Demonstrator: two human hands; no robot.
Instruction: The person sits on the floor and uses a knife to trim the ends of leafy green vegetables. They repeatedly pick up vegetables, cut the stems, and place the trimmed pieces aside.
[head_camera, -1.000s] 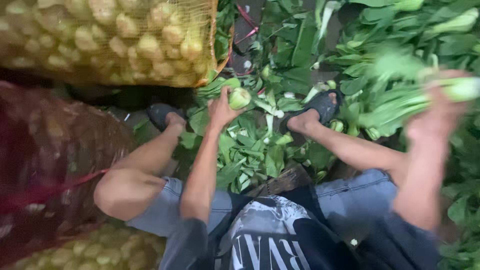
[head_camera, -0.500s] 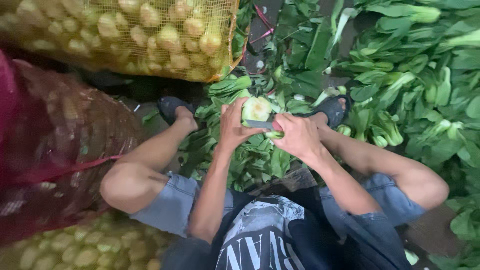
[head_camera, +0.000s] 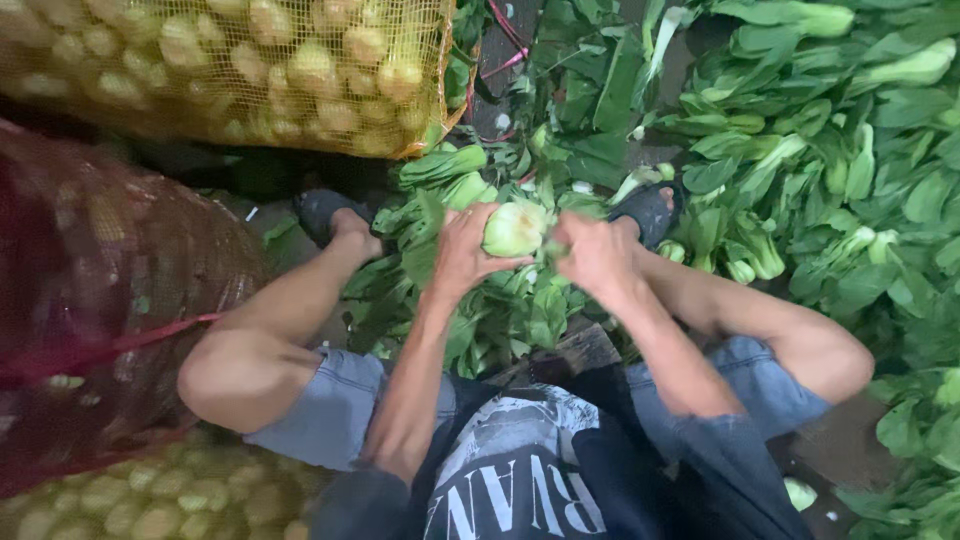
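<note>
The pale green vegetable sits in the middle, held up between two hands, and everything else is packed around it. Above it and to the left lies a yellow net sack full of round pale lumps; the sack's lower edge hangs close over the leaves near the vegetable. Far left of the vegetable is a big red net sack, and it presses right up by the person's left knee. Below that sack, another yellow net bag fills the corner. To the right of the vegetable lies a wide heap of leafy greens, running all the way to the edge. Under the vegetable is a pile of cut leaves between the two feet in dark sandals. The only bare ground is a thin dark strip above the vegetable and a small patch low on the right.

The left hand is curled around the left side of the vegetable, fingers bent and gripping it. The right hand is closed against the vegetable's right side, touching it. Its fingertips are tucked away, so it is hard to tell if it pinches a leaf or only presses there.
</note>
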